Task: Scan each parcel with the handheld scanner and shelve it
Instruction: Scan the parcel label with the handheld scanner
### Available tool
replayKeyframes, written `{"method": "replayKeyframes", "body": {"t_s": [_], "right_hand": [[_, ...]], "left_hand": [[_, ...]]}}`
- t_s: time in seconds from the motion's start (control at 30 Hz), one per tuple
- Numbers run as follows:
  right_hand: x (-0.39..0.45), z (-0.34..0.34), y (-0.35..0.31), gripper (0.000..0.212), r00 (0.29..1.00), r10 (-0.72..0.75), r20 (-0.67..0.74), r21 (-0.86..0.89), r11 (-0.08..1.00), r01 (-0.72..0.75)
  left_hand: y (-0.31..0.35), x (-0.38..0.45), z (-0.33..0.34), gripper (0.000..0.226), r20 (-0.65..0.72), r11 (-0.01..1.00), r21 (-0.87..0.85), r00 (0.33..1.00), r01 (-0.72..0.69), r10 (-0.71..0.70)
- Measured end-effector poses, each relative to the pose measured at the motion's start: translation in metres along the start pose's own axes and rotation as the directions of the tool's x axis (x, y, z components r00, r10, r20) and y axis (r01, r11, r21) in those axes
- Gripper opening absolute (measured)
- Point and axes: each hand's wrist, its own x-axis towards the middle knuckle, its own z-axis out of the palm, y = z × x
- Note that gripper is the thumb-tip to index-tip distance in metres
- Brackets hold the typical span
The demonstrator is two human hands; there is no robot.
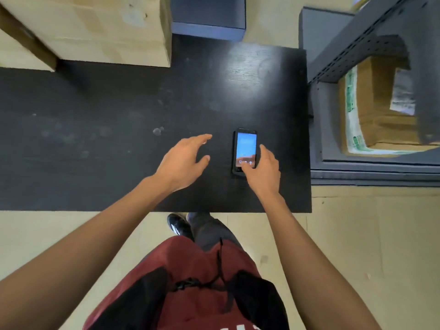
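The handheld scanner (245, 148), a black phone-like device with a lit blue screen, lies flat on the black table (119, 139) near its right end. My right hand (264, 167) is on the scanner's lower right edge, fingers curled against its side and bottom. My left hand (183, 160) hovers over the table just left of the scanner, fingers spread and holding nothing. A large cardboard parcel (95, 27) stands on the table's far left. Another cardboard parcel (381, 108) with green printed tape sits on the grey shelf unit (357, 167) to the right.
A dark blue-grey box (209, 17) stands beyond the table's far edge. A perforated grey shelf upright (357, 44) overhangs the shelved parcel. The floor is pale; my shoe (178, 225) is at the table's near edge.
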Motion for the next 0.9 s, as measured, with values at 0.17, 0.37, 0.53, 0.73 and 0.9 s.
{"method": "replayKeyframes", "body": {"t_s": [0.17, 0.37, 0.53, 0.73, 0.9], "right_hand": [[0.022, 0.028, 0.004, 0.088, 0.987, 0.161, 0.026, -0.007, 0.987, -0.161], [0.039, 0.055, -0.012, 0.111, 0.957, 0.285, 0.053, -0.089, 0.956, -0.280], [0.047, 0.057, -0.018, 0.111, 0.956, 0.290, 0.046, -0.094, 0.954, -0.285], [0.052, 0.047, -0.031, 0.107, 0.953, 0.297, 0.055, 0.016, 0.954, -0.298], [0.049, 0.035, -0.066, 0.103, 0.967, 0.253, 0.040, 0.058, 0.965, -0.255]], "left_hand": [[0.008, 0.032, 0.004, 0.055, 0.109, 0.999, 0.049, 0.994, -0.012, 0.007], [0.006, 0.050, 0.002, 0.051, 0.130, 0.999, 0.022, 0.991, 0.038, -0.041], [0.003, 0.064, 0.000, 0.050, 0.144, 0.998, -0.026, 0.988, 0.060, -0.056], [-0.014, 0.074, -0.014, 0.050, 0.157, 0.997, -0.059, 0.986, 0.059, -0.049], [-0.042, 0.077, -0.043, 0.049, 0.141, 0.991, -0.111, 0.988, 0.077, -0.061]]}}
